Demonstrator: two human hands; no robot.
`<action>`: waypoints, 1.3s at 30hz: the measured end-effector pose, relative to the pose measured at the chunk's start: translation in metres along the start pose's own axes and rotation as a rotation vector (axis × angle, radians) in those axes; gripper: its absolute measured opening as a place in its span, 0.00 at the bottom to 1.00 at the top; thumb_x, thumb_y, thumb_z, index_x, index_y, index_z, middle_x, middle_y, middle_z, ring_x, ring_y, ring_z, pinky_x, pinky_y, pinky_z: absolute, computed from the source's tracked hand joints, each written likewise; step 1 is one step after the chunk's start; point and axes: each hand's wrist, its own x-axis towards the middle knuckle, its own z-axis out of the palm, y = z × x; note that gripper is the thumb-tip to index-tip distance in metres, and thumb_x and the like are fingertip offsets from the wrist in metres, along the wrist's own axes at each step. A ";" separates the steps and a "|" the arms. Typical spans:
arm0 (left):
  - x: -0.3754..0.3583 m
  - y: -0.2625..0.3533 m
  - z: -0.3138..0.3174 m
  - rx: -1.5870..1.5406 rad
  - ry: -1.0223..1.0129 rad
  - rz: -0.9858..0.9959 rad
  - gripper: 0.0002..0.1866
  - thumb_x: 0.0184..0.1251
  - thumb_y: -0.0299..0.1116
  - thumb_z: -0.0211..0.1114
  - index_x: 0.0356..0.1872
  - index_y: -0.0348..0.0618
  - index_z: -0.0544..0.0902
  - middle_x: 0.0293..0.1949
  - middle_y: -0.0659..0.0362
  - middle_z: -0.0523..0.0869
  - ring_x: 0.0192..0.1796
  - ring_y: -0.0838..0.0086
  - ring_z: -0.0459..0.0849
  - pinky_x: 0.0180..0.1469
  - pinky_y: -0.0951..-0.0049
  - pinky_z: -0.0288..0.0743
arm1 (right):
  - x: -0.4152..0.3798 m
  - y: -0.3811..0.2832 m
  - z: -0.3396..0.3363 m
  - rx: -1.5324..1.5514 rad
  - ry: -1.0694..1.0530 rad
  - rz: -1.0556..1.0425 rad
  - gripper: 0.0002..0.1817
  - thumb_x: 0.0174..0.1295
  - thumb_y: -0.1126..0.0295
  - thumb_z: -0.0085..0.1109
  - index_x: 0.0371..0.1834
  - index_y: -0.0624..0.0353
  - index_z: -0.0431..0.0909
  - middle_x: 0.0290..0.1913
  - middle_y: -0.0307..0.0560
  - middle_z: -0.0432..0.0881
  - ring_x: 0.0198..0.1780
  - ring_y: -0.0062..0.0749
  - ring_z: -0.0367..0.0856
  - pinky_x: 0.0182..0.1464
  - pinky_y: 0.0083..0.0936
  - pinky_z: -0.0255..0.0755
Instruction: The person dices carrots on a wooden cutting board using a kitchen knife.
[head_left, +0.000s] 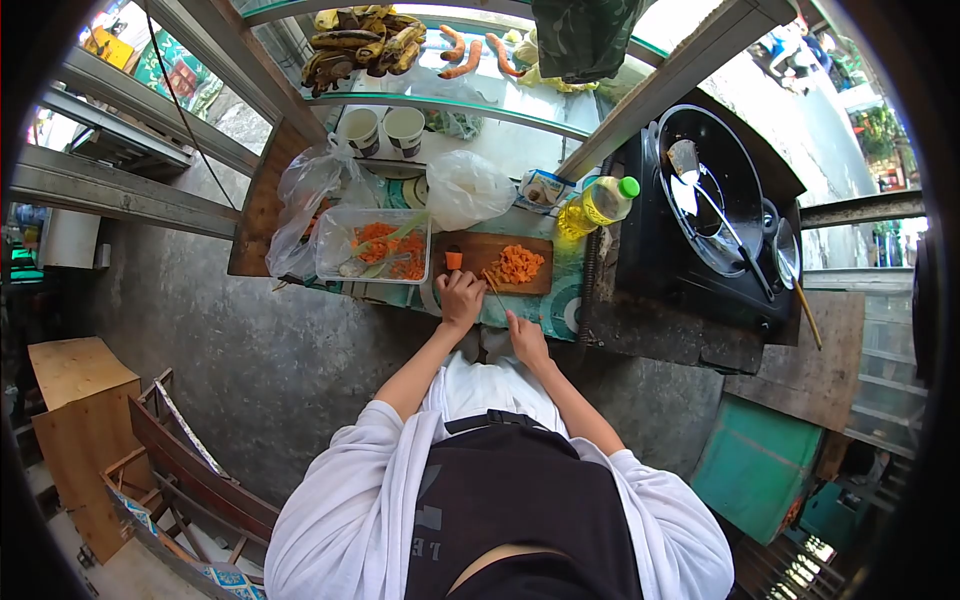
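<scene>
On a wooden cutting board [547,284] lies a pile of chopped carrot [518,263], with a larger carrot chunk [454,260] near its left end. My left hand [461,300] is at the board's front left edge, fingers bent down on orange carrot pieces. My right hand [526,338] is closed round the handle of a knife [499,298], whose blade points up and left toward my left fingertips. Left of the board, a clear plastic container [324,262] holds shredded carrot and some green leaf pieces.
A yellow oil bottle [597,208] with a green cap stands behind the board's right end. Farther right is a black stove [640,250] with a wok [715,150]. Plastic bags [470,187] and two cups [404,130] stand behind. Bananas [365,45] lie on the glass shelf.
</scene>
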 end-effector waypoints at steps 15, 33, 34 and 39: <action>0.000 0.005 0.001 0.078 0.046 -0.027 0.04 0.46 0.35 0.67 0.23 0.48 0.83 0.26 0.65 0.76 0.35 0.71 0.72 0.44 0.63 0.59 | 0.000 0.010 0.010 0.095 0.032 -0.067 0.33 0.68 0.46 0.31 0.21 0.68 0.69 0.20 0.63 0.72 0.28 0.61 0.71 0.32 0.44 0.62; 0.008 0.007 0.006 0.110 0.050 0.013 0.06 0.44 0.35 0.66 0.26 0.48 0.83 0.26 0.66 0.77 0.35 0.73 0.73 0.44 0.63 0.58 | -0.001 0.005 0.006 0.025 0.041 0.045 0.36 0.67 0.44 0.29 0.23 0.69 0.71 0.26 0.67 0.75 0.36 0.65 0.73 0.39 0.48 0.64; 0.009 0.006 0.007 0.112 0.052 0.012 0.06 0.44 0.35 0.66 0.26 0.48 0.83 0.26 0.66 0.77 0.35 0.73 0.73 0.44 0.63 0.58 | -0.001 0.006 0.006 0.031 0.047 0.031 0.35 0.67 0.44 0.29 0.23 0.68 0.71 0.25 0.65 0.75 0.33 0.62 0.74 0.37 0.46 0.64; 0.012 -0.001 0.006 0.090 0.064 0.009 0.05 0.47 0.33 0.66 0.26 0.48 0.84 0.27 0.65 0.76 0.36 0.71 0.73 0.45 0.61 0.59 | 0.005 0.021 0.009 0.107 -0.010 0.018 0.35 0.67 0.43 0.31 0.21 0.66 0.70 0.19 0.56 0.73 0.26 0.49 0.73 0.32 0.39 0.65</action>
